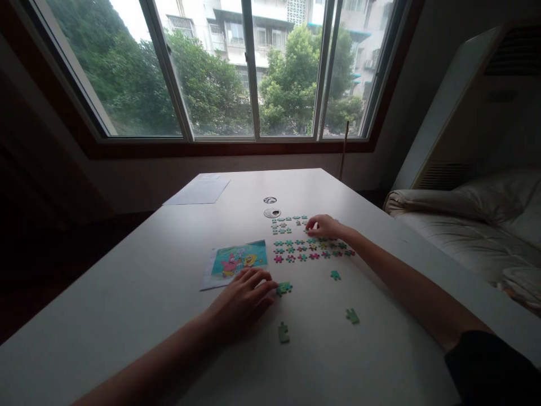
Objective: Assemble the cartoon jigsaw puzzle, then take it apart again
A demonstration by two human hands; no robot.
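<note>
Nearest, on the table (127, 304): loose green piece (283, 333), nearer than the fingers of the left hand (243, 294); second loose piece (352, 316) well right of them. Left fingers loosely apart, tips at a green cluster (284, 288), touching or just beside, cannot tell which. Picture sheet (236, 260) just beyond those fingers. Farther, puzzle rows (314, 256) run nearer than and left of the right hand (324, 227), fingers bunched; pinching a piece, cannot tell.
</note>
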